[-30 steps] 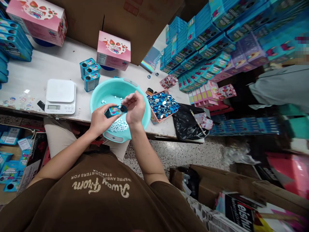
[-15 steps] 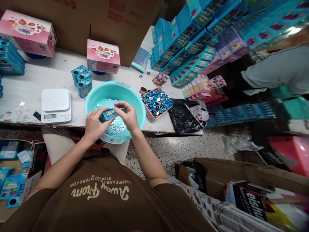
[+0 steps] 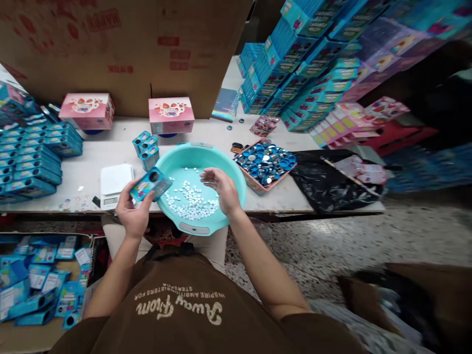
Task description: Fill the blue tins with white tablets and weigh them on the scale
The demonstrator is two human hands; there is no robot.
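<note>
Speckled floor (image 3: 332, 246), cluttered white table (image 3: 88, 169)

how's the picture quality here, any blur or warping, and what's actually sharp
Head view: the middle is sharp, so the left hand gripping the small blue tin and the white candies in the teal basin read clearly; the right edge and lower right corner smear with motion blur; wide-angle distortion tilts the stacked boxes; lighting even.

Blue tin (image 3: 150, 183) in left hand (image 3: 133, 214), beside basin (image 3: 236, 173)

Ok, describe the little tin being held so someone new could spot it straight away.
Find the turquoise basin of white tablets at the table's front edge. Just left of its rim, the left hand holds a small blue tin. Unlike the three tins standing behind, it is lifted and tilted.
</note>
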